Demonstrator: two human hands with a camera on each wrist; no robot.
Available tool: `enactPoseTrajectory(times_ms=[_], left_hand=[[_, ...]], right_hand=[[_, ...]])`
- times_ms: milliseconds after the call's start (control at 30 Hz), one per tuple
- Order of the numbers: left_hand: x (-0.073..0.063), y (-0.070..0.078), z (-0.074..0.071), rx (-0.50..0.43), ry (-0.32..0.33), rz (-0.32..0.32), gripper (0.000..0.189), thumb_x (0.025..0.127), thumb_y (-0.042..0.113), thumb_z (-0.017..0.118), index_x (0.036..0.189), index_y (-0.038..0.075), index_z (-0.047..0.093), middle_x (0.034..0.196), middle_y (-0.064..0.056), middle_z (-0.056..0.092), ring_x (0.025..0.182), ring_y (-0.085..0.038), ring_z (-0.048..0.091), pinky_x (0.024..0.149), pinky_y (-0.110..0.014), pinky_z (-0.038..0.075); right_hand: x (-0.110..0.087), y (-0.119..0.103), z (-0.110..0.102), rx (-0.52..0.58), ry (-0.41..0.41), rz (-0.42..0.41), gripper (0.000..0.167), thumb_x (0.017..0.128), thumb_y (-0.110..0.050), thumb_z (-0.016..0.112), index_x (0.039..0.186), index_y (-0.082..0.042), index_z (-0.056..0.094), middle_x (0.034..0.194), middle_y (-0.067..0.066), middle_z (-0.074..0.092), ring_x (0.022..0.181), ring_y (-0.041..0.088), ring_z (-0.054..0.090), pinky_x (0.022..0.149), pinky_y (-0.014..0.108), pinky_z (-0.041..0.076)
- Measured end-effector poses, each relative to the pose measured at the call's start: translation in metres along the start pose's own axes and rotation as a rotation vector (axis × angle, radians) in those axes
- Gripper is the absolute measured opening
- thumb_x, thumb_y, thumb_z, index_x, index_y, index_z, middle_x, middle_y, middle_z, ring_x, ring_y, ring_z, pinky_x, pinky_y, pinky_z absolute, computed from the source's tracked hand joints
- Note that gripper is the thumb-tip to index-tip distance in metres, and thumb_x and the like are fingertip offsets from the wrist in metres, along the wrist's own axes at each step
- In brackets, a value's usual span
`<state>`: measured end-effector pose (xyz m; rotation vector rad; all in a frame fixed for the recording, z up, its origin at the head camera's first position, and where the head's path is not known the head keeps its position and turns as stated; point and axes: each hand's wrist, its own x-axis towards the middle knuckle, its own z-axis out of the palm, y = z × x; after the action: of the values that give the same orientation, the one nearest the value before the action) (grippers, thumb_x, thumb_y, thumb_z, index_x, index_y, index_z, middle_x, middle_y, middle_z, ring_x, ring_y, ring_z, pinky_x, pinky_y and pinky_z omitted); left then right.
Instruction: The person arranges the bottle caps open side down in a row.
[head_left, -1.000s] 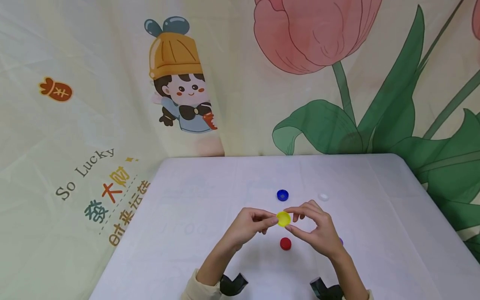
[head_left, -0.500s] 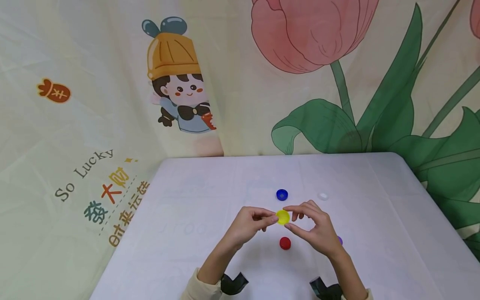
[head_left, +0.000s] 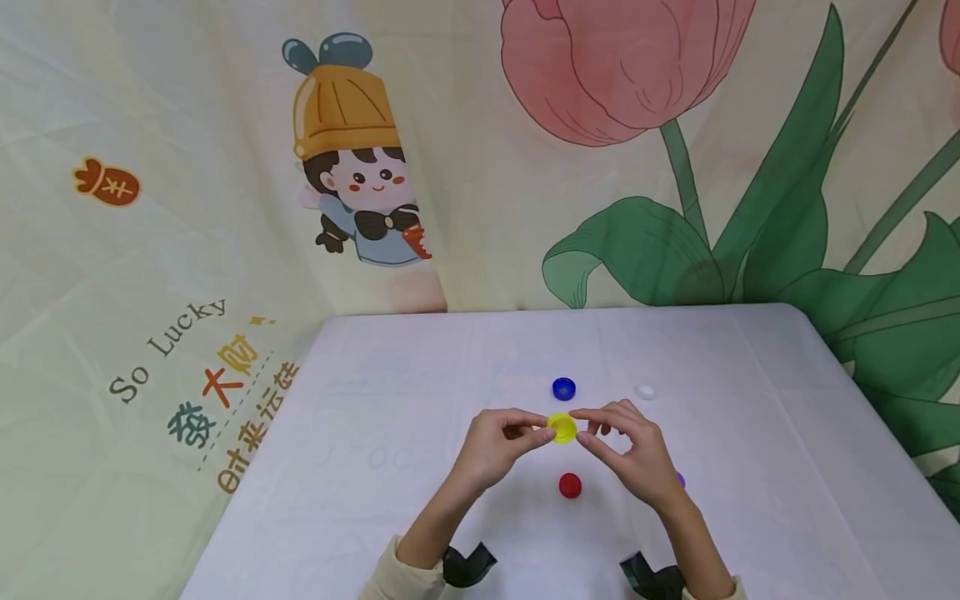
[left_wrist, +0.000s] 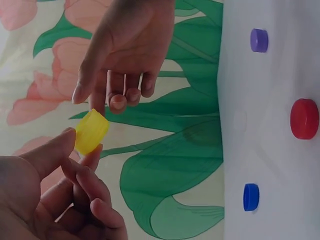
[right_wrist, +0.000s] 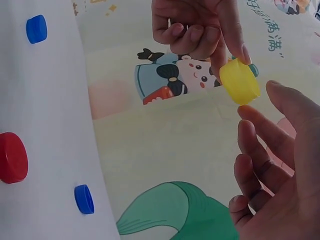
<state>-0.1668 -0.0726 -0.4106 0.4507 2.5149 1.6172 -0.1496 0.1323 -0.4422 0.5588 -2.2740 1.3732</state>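
A yellow bottle cap (head_left: 562, 428) is held above the table between my hands. My left hand (head_left: 498, 446) pinches its left edge between thumb and fingers, as the left wrist view also shows. On the cap's other side is my right hand (head_left: 633, 454), thumb and index finger spread. In the right wrist view its thumb stands apart from the yellow cap (right_wrist: 240, 82), while the index fingertip is at or very near the rim. Below the hands a red bottle cap (head_left: 570, 486) lies on the table, and a blue bottle cap (head_left: 564, 389) lies beyond them.
A purple cap (head_left: 680, 480) is partly hidden by my right wrist. A pale, see-through cap (head_left: 646, 391) lies farther back on the white table (head_left: 420, 358). The right wrist view shows another blue cap (right_wrist: 36, 29). A printed cloth (head_left: 487, 208) hangs behind the table.
My left hand has moved the yellow cap slightly up and to the left. The right thumb now stands farther from the cap. The caps on the table lie as before.
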Motion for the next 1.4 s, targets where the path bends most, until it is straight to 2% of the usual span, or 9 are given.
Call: enactPoseTrajectory(times_ms=[133, 267, 433, 600, 733, 900, 1167, 1300, 1400], left_hand=[[-0.001, 0.000, 0.001, 0.070, 0.040, 0.158, 0.021, 0.079, 0.028, 0.074, 0.095, 0.015, 0.074, 0.063, 0.008, 0.054, 0.064, -0.011, 0.050, 0.054, -0.024, 0.043], [-0.001, 0.001, 0.003, 0.106, 0.067, 0.311, 0.021, 0.077, 0.024, 0.076, 0.096, 0.015, 0.073, 0.060, 0.011, 0.048, 0.063, -0.009, 0.048, 0.057, -0.027, 0.044], [-0.002, 0.002, 0.004, 0.127, 0.080, 0.427, 0.023, 0.076, 0.023, 0.076, 0.098, 0.017, 0.073, 0.061, 0.012, 0.047, 0.061, -0.008, 0.047, 0.052, -0.025, 0.041], [-0.001, -0.001, 0.006, 0.150, 0.085, 0.526, 0.024, 0.077, 0.021, 0.076, 0.100, 0.015, 0.073, 0.063, 0.010, 0.048, 0.062, -0.007, 0.047, 0.052, -0.021, 0.040], [-0.001, -0.003, 0.006, 0.156, 0.090, 0.548, 0.024, 0.077, 0.020, 0.076, 0.100, 0.014, 0.073, 0.063, 0.010, 0.048, 0.062, -0.005, 0.047, 0.052, -0.020, 0.039], [-0.001, -0.004, 0.006, 0.160, 0.088, 0.543, 0.027, 0.076, 0.020, 0.076, 0.102, 0.014, 0.072, 0.064, 0.010, 0.049, 0.062, -0.006, 0.047, 0.053, -0.020, 0.040], [-0.001, -0.003, 0.006, 0.179, 0.082, 0.471, 0.055, 0.071, 0.026, 0.080, 0.122, 0.015, 0.061, 0.073, 0.001, 0.055, 0.063, -0.007, 0.049, 0.055, -0.020, 0.044], [-0.001, -0.003, 0.006, 0.181, 0.078, 0.437, 0.047, 0.072, 0.025, 0.079, 0.116, 0.015, 0.065, 0.073, -0.002, 0.056, 0.063, -0.007, 0.049, 0.056, -0.021, 0.045], [-0.001, -0.003, 0.006, 0.174, 0.087, 0.428, 0.040, 0.073, 0.024, 0.079, 0.110, 0.014, 0.067, 0.072, 0.000, 0.055, 0.063, -0.007, 0.049, 0.056, -0.021, 0.045]], right_hand=[[-0.002, 0.005, 0.000, 0.016, -0.011, 0.060, 0.014, 0.083, -0.017, 0.070, 0.096, -0.017, 0.073, 0.082, -0.014, 0.061, 0.077, 0.010, 0.050, 0.065, 0.027, 0.044], [-0.004, 0.006, 0.001, 0.044, -0.023, 0.061, 0.010, 0.085, -0.013, 0.067, 0.092, -0.014, 0.073, 0.084, -0.012, 0.061, 0.079, 0.009, 0.050, 0.066, 0.028, 0.043], [-0.004, 0.007, 0.001, 0.083, -0.031, 0.038, 0.011, 0.085, -0.006, 0.065, 0.091, -0.012, 0.073, 0.083, -0.010, 0.061, 0.079, 0.010, 0.050, 0.067, 0.028, 0.040], [-0.003, 0.008, 0.001, 0.106, -0.044, 0.041, 0.011, 0.085, -0.009, 0.065, 0.093, -0.013, 0.072, 0.082, -0.011, 0.061, 0.079, 0.010, 0.050, 0.068, 0.029, 0.039], [-0.003, 0.008, 0.001, 0.131, -0.057, 0.054, 0.011, 0.085, -0.011, 0.066, 0.094, -0.014, 0.072, 0.082, -0.009, 0.062, 0.080, 0.011, 0.051, 0.068, 0.030, 0.039], [-0.003, 0.007, 0.001, 0.139, -0.059, 0.063, 0.012, 0.084, -0.008, 0.066, 0.094, -0.013, 0.071, 0.082, -0.006, 0.063, 0.080, 0.011, 0.050, 0.069, 0.030, 0.037], [0.001, -0.018, -0.005, 0.133, -0.024, 0.029, 0.024, 0.075, 0.005, 0.071, 0.098, -0.001, 0.068, 0.076, -0.001, 0.058, 0.074, 0.020, 0.049, 0.066, 0.027, 0.036], [0.003, -0.025, -0.008, 0.139, -0.020, 0.009, 0.029, 0.072, 0.005, 0.073, 0.100, 0.000, 0.066, 0.075, 0.003, 0.056, 0.074, 0.022, 0.048, 0.065, 0.026, 0.036], [0.003, -0.025, -0.007, 0.140, -0.013, -0.003, 0.031, 0.071, 0.005, 0.075, 0.101, 0.000, 0.066, 0.074, 0.005, 0.057, 0.073, 0.020, 0.048, 0.064, 0.026, 0.036]])
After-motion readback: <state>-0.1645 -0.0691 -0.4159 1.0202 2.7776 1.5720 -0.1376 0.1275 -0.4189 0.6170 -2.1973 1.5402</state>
